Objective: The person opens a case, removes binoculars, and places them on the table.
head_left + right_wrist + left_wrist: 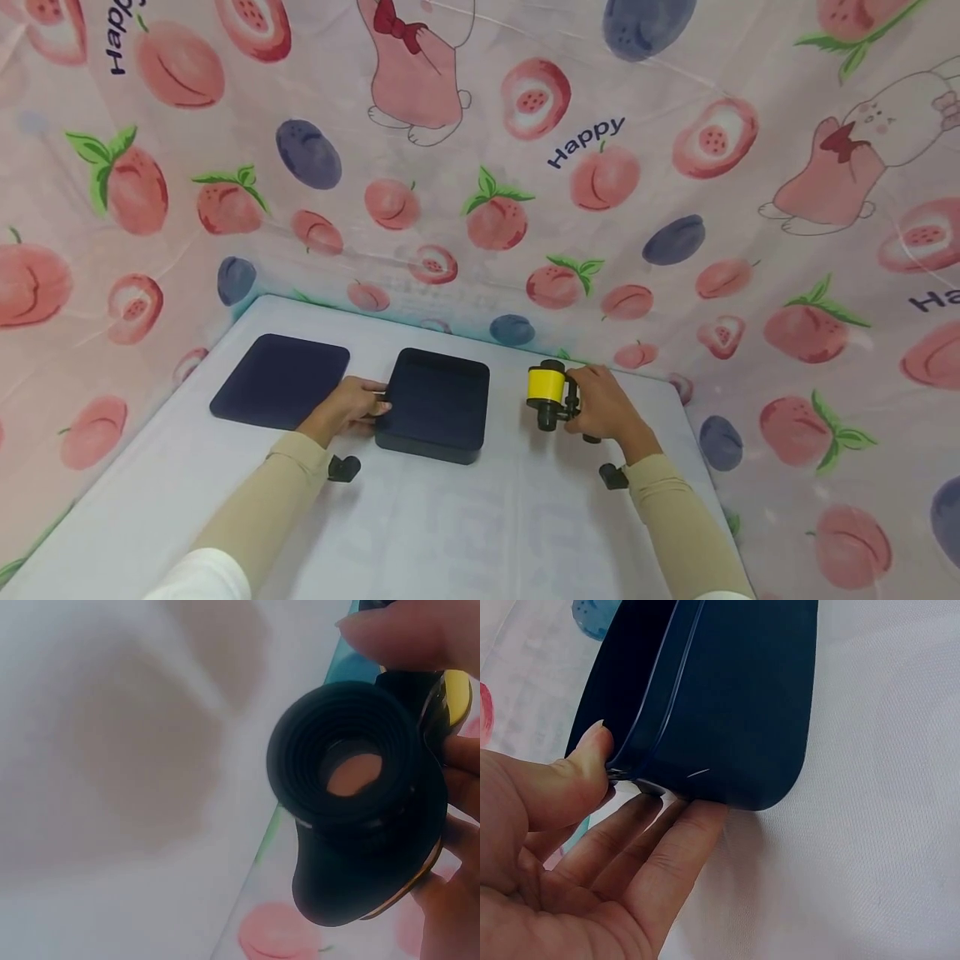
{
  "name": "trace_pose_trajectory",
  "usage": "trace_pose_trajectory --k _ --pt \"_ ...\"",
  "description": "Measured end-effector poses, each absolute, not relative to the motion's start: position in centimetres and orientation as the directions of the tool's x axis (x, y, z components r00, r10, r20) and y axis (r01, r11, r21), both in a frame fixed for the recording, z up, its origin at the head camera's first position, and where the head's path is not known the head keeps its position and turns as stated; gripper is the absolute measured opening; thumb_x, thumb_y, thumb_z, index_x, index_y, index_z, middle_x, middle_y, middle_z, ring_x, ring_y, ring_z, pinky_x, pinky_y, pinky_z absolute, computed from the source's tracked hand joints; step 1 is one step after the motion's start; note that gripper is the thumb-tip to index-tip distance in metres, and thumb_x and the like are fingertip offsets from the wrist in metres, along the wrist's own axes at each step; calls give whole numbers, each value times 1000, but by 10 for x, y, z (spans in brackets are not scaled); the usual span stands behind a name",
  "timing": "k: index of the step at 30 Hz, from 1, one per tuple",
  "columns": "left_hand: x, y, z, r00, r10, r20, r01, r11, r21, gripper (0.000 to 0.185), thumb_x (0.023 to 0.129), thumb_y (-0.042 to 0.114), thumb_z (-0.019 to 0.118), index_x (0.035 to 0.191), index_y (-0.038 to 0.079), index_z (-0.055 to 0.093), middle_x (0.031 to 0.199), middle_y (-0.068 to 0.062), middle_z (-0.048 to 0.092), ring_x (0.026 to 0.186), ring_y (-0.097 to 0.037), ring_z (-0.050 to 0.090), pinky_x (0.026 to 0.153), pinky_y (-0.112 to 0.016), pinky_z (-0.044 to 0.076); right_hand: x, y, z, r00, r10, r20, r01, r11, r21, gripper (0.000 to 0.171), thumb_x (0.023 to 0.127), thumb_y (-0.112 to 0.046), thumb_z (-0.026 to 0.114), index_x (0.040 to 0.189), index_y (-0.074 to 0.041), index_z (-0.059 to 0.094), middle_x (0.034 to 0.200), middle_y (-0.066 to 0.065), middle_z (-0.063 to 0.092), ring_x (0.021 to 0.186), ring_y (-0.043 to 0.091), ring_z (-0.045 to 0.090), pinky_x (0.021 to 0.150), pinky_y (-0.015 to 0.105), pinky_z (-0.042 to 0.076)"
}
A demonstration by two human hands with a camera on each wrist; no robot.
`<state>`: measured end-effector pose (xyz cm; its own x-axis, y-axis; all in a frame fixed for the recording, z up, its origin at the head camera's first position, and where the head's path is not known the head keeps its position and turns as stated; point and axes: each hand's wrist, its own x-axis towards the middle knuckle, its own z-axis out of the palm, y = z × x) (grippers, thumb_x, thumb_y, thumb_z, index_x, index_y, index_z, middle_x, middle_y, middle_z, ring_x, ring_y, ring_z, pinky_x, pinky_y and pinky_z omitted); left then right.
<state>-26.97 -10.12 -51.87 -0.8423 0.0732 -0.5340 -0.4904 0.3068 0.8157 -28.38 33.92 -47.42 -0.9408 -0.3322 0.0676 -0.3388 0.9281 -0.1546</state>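
White cloth covers the table [465, 533] I am working at, with peach-printed sheeting [675, 167] hung behind and to both sides. Largest of the things on it is the dark navy box [435, 404], sitting near the middle with its flat lid [279, 381] lying apart to the left.

My left hand [347, 410] is on the box's left edge: the thumb [585, 761] presses on the rim while my fingers [660, 855] lie loosely straight against the base of its wall. It looks to me like rigid board or plastic with a smooth matte skin, light for its bulk, so I judge it would slide readily on the cloth and might slip from a pinch at one corner. Taking it by two opposite walls, or thumb inside the rim and fingers under, seems the surer hold.

My right hand [603, 407] is curled round the small black and yellow monocular [550, 396], which stands right of the box, near the table's far edge. In the wrist view its ribbed rubber eyecup [345, 761] faces the camera, soft and grippy. The body seems hard and light, but the glass is the fragile part, so I would keep my fingers on the barrel, off the lens ends.
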Motion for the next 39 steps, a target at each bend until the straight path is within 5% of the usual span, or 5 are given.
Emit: trace_pose_trajectory --k 39 --pt "-270 -103 -523 -842 90 -532 -489 288 823 63 99 2 67 157 1 42 159 -27 45 137 -42 58 101 -51 59 -285 354 -472 -967 -253 20 -252 947 -198 84 63 -23 89 138 -2 58 140 18 63 132 38 49 111 62 48"
